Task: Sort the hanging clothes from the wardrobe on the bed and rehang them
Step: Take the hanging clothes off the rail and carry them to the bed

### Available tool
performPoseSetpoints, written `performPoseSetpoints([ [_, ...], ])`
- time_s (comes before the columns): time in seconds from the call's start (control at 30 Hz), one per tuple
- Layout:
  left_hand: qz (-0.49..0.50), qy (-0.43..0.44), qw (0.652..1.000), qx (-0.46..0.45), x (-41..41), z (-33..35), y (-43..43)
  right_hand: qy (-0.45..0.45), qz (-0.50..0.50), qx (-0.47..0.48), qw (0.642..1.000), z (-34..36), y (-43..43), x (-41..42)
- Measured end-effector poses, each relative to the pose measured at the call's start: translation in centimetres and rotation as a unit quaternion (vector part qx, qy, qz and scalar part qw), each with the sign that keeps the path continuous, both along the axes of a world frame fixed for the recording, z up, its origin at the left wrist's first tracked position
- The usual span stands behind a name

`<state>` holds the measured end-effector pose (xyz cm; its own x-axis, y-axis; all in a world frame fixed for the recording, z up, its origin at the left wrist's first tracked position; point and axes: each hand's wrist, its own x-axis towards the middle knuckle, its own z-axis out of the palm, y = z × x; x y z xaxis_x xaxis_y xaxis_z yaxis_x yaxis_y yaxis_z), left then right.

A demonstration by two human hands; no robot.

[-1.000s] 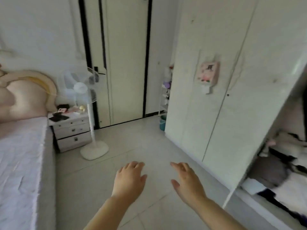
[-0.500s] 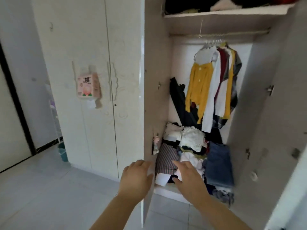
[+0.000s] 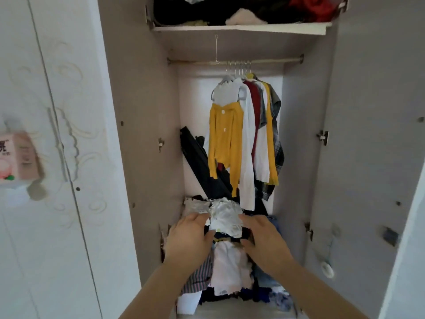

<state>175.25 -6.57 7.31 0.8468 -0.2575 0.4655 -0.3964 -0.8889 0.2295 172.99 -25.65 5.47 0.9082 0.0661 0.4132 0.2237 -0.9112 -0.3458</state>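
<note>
1. Clothes on hangers (image 3: 243,139) are the task's thing. They hang in a tight bunch from the rail (image 3: 195,62) of the open wardrobe (image 3: 142,134), a yellow cardigan (image 3: 226,139) at the left, then white, red and plaid pieces to its right.
2. Both hands are low and near, in front of the pile of folded clothes (image 3: 230,268) at the wardrobe's bottom. The left hand (image 3: 188,240) and right hand (image 3: 264,242) show their backs, fingers loosely bent and gripping nothing I can make out. Whether they touch the pile cannot be told.
3. From the hands, the bunch lies above, farther in and slightly right. Each garment's long axis runs top to bottom; the rail runs left to right.
4. The right hand is nearer the hanger hooks (image 3: 239,67), so the reach probably goes up and in, right hand leading.
5. No bed is in view.
</note>
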Motion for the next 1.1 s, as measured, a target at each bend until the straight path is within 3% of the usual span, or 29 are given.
performPoseSetpoints([
  [0.37, -0.066, -0.056, 0.994, -0.066, 18.2, 5.5, -4.7, -0.095, -0.021, -0.021, 0.995, 6.5, -3.7, 16.4],
  [0.77, -0.036, -0.140, 0.984, -0.107, 38.3, 13.0, -13.3, -0.180, 0.031, -0.073, 0.981, 14.7, -12.2, 38.3],
  [1.1, -0.037, -0.182, 0.971, -0.151, 52.5, 17.1, -15.7, -0.230, 0.051, -0.089, 0.968, 22.4, -14.2, 52.3],
])
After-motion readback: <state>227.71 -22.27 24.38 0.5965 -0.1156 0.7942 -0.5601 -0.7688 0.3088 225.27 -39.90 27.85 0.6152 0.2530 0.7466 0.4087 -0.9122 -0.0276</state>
